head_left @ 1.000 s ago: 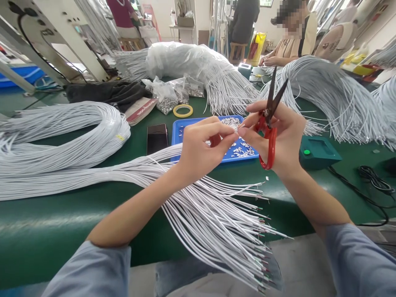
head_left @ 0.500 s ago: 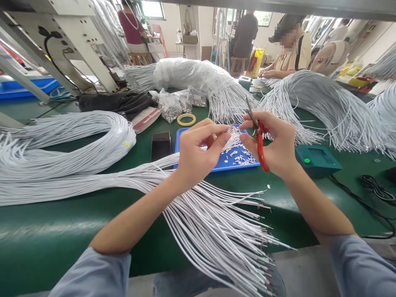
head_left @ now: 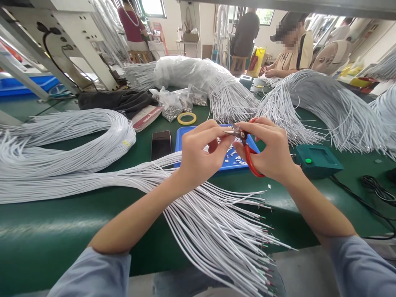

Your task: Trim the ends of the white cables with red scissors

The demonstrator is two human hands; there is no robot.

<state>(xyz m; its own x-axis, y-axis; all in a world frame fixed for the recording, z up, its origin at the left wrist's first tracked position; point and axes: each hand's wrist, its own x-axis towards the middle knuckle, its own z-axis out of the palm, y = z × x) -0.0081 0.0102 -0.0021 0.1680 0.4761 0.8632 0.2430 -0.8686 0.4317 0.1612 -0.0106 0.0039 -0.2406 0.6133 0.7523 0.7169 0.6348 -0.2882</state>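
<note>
Your left hand (head_left: 201,154) presses thumb and forefinger together at the shallow blue plastic tray (head_left: 227,167); whatever they pinch is too small and covered to make out. At three o'clock from it, your right hand (head_left: 270,150) has its fingers curled around the red-handled metal scissors (head_left: 247,154), the blades pointing to nine o'clock, right by the pinch. The loose fan of thin white cables (head_left: 216,218) spreads over the green table (head_left: 77,239) at five o'clock from your left hand. For tidy blade work, brace that pinch, keep your fingertips off the cutting edges and close squarely.
</note>
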